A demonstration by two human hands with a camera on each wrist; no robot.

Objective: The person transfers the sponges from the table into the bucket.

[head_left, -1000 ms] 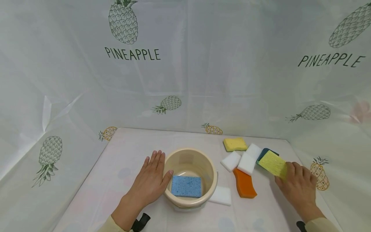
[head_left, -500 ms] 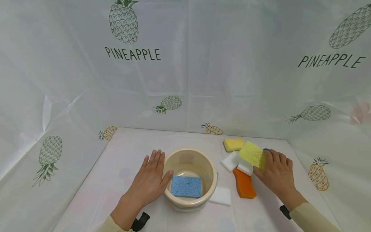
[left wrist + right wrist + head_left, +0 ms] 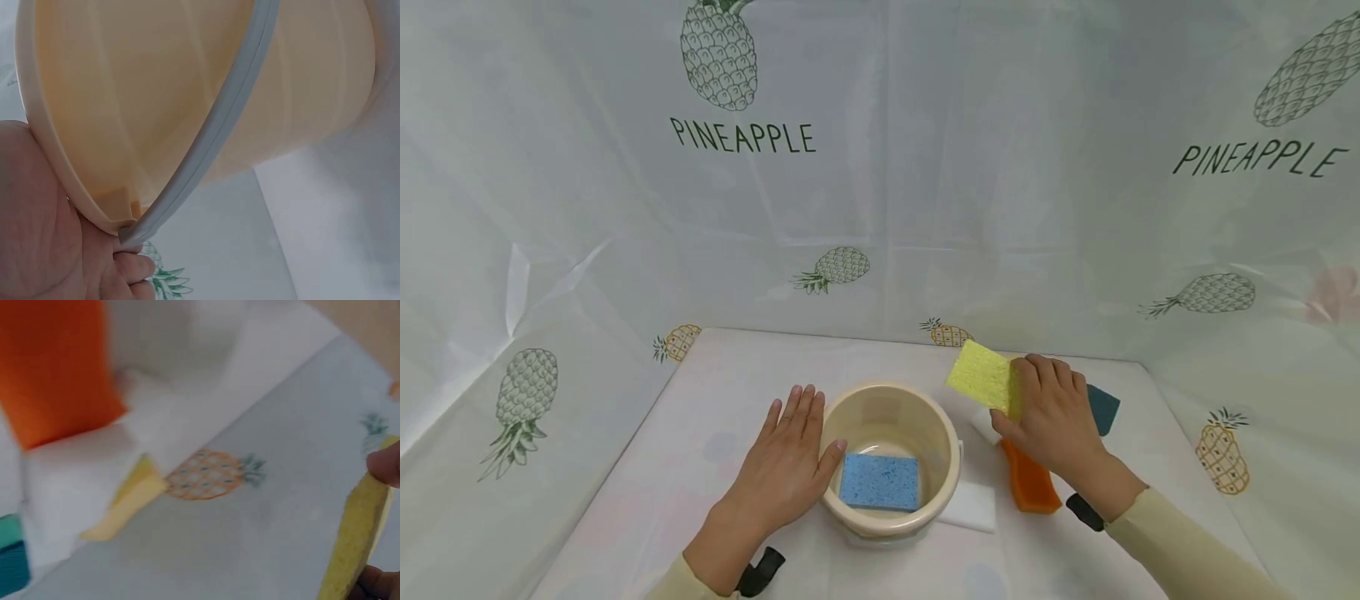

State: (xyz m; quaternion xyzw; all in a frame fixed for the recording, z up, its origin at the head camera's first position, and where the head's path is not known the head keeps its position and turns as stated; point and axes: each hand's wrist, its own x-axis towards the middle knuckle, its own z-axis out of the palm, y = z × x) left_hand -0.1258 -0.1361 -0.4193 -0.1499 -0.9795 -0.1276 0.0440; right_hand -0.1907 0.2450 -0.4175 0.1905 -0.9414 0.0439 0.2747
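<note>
- Here's the bright yellow sponge [image 3: 981, 375], in the air beyond the bucket [image 3: 891, 527] and off to its right!
- Right hand [image 3: 1051, 408] has it pinched, thumb and fingers clamped over one end, the other end free.
- It should be light, soft and springy, hard to break; a modest squeeze across the thickness ought to do. Damp or dry? Can't tell.
- That end is a sound place to hold: most of the sponge sticks out toward the bucket's side.
- Left hand [image 3: 786, 467], fingers straight, rests against the bucket's left rim without clasping it. The bucket looks stiff, smooth, probably light enough to slide.
- Inside the bucket, a blue sponge [image 3: 878, 482]; to its right, an orange sponge [image 3: 1033, 479].
</note>
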